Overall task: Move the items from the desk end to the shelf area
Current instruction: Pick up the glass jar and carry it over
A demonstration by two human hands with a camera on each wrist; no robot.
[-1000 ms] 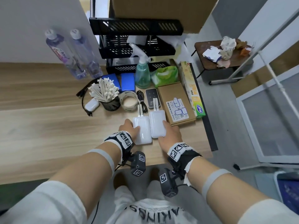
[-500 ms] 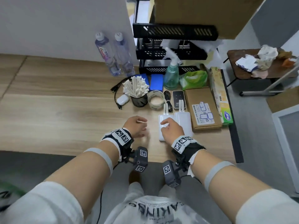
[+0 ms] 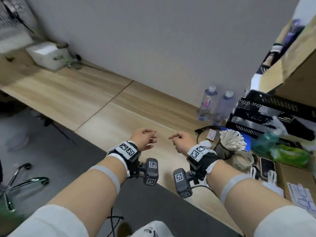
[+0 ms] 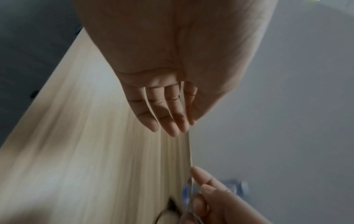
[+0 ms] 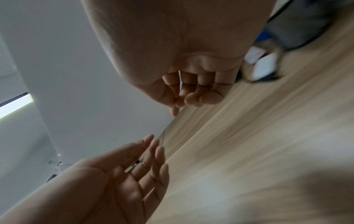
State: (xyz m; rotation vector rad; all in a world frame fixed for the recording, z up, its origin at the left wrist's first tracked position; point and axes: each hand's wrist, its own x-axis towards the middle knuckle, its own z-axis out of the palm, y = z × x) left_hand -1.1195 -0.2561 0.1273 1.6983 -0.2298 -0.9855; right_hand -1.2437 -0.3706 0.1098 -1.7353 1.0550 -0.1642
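Both hands hover empty over bare desk: the left hand point(image 3: 144, 139) hangs with fingers loosely extended, nothing in it, and the right hand point(image 3: 182, 141) has its fingers loosely curled toward the palm, index poking out, gripping nothing. The next thing to fetch looks like the white box point(image 3: 48, 54) way off at ten o'clock on the far desk end, against the wall; it is blurred, but it reads as a rigid carton, probably light, best taken with both palms on opposite sides. Over at three o'clock sits the shelf area, the black mesh shelf rack point(image 3: 266, 106) with papers stuffed in its tiers. In front of it, a dark cup point(image 3: 222, 151) is crammed with white sticks point(image 3: 230, 140) fanned out on top. Two clear water bottles point(image 3: 207, 105) stand upright just beside the rack. A green spray bottle point(image 3: 264, 141), a green bag point(image 3: 290, 154) and a flat cardboard box point(image 3: 294, 178) crowd in at four o'clock.
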